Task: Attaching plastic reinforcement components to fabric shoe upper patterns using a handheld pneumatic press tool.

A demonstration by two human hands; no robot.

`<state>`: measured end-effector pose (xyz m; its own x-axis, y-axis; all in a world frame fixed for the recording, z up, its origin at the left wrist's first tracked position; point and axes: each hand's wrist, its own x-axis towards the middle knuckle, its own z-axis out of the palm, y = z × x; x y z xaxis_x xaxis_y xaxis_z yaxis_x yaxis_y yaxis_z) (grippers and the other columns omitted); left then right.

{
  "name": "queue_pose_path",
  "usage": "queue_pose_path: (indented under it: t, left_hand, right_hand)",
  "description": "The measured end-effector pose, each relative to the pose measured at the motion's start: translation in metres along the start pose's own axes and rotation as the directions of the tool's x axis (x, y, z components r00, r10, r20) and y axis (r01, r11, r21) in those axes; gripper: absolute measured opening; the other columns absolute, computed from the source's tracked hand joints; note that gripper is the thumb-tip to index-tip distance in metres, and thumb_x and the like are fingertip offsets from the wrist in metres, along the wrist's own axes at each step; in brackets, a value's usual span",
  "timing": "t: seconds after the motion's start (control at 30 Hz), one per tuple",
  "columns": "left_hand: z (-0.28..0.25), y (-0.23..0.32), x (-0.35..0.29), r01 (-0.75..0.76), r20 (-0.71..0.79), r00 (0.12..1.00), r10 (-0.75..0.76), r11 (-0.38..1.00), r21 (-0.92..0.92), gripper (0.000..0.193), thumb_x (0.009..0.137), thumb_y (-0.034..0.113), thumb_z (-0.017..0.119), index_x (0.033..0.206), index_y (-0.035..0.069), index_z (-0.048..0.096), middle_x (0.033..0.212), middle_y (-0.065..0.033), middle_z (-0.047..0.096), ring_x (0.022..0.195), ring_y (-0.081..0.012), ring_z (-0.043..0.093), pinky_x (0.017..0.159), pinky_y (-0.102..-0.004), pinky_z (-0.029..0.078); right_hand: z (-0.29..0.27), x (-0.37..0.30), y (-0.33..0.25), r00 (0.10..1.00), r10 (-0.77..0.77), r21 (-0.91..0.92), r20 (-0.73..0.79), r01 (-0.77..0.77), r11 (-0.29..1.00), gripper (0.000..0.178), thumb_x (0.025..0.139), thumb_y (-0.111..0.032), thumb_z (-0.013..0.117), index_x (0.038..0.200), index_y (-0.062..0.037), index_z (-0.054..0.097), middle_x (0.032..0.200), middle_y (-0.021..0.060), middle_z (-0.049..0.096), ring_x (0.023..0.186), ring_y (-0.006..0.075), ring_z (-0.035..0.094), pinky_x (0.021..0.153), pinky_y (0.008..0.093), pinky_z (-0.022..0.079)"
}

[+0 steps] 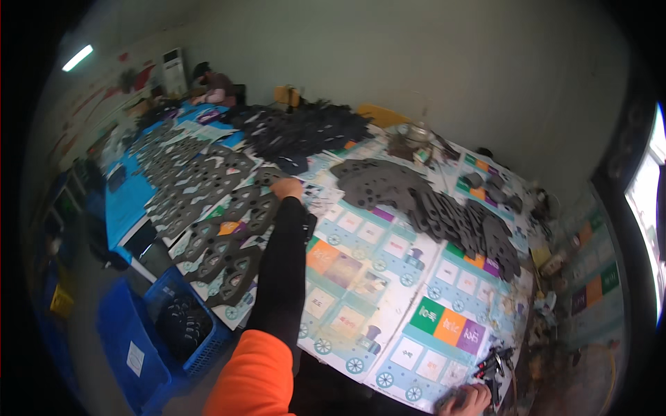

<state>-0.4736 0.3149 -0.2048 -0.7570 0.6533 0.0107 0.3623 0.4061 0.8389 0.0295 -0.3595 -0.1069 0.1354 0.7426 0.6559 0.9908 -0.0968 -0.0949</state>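
Observation:
My left hand [288, 187], at the end of an outstretched black sleeve with an orange upper part, is at the far side of the spread of pieces. Its fingers are closed at the edge of a dark grey flat cut-out piece [266, 176]. Similar curved grey pieces with holes [225, 256] lie in rows below and to the left of it. My right hand [470, 401] is low at the table's near right edge, fingers curled. What it grips is too dark to make out. Just beyond it lies a cluster of black tools with red parts [494, 364].
Piles of grey pieces [388, 184] and black pieces [298, 132] cover the table's far part. A metal kettle [417, 134] stands behind. Blue crates [184, 319] stand on the left, one holding dark pieces. Another person [216, 89] sits at the far left end.

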Motion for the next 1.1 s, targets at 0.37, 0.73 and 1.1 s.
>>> queue_pose_path:
  t: [0.37,0.73,1.1]
  left_hand:
    - [-0.044,0.223,-0.411,-0.687,0.586,0.322,0.744,0.609,-0.396,0.051,0.088,0.029,0.082,0.123,-0.005,0.066,0.103,-0.0204,0.076,0.102,-0.0356,0.073,0.089,-0.0436,0.056]
    - [0.056,0.19,-0.595,-0.982,0.436,-0.09,0.895,-0.009,-0.186,0.044,0.087,0.02,0.079,0.124,0.001,0.064,0.117,-0.0157,0.064,0.119,-0.0387,0.059,0.099,-0.0502,0.053]
    - [0.06,0.227,-0.574,-0.924,0.103,-0.048,0.994,-0.005,-0.381,0.016,0.096,0.003,0.059,0.109,0.001,0.069,0.109,-0.0181,0.069,0.094,-0.0351,0.073,0.079,-0.044,0.059]
  right_hand:
    - [0.008,-0.007,0.015,0.972,0.232,0.245,0.031,-0.232,0.941,0.034,0.061,-0.006,0.068,0.095,-0.0066,0.064,0.106,0.0125,0.061,0.114,0.0379,0.056,0.102,0.0527,0.041]
    - [-0.007,-0.011,0.016,0.969,0.247,0.304,0.024,-0.242,0.921,0.03,0.062,-0.008,0.071,0.091,-0.0055,0.064,0.103,0.0116,0.062,0.11,0.0357,0.058,0.098,0.0504,0.043]
    - [-0.005,-0.008,0.023,0.969,0.246,0.342,-0.004,-0.23,0.911,0.032,0.063,-0.009,0.069,0.094,-0.0045,0.064,0.104,0.0125,0.062,0.109,0.0363,0.059,0.099,0.0506,0.044]
